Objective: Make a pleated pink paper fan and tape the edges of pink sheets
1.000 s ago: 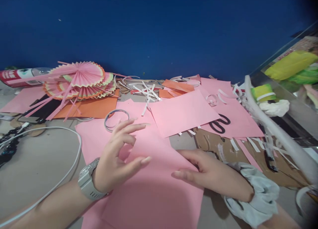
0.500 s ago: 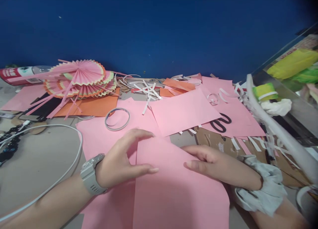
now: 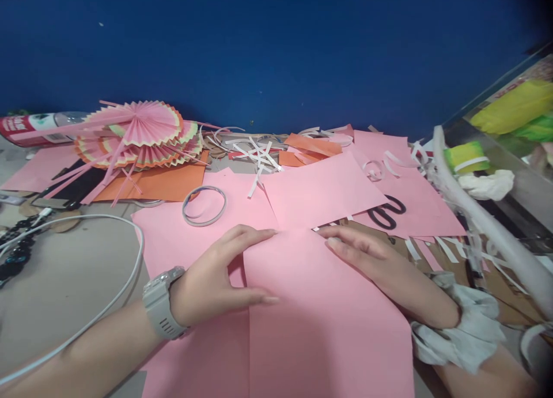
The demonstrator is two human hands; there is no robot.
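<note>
A pink sheet of paper (image 3: 298, 306) lies in front of me over another pink sheet (image 3: 203, 352). At the upper sheet's left edge is my left hand (image 3: 224, 271), open, its thumb stretched over the paper and its forefinger touching the far left corner. My right hand (image 3: 367, 257) pinches the sheet's far right edge, thumb on top and fingers partly hidden. Just beyond lies a further pink sheet (image 3: 319, 190). A roll of narrow tape (image 3: 185, 208) rests on the pink paper past my left hand. Black-handled scissors (image 3: 386, 212) are beyond my right hand.
Pleated paper fans (image 3: 142, 133) lie on orange paper (image 3: 151, 185) at the left, near a bottle (image 3: 38, 127). White paper strips (image 3: 259, 156) are scattered at the back. A white cable (image 3: 140, 254) loops at left. A clear bin (image 3: 514, 173) stands right, before a blue wall (image 3: 259, 52).
The upper pink sheet has shifted slightly right and away from me. My right hand has slid toward its far edge; my left hand has moved a little right with it.
</note>
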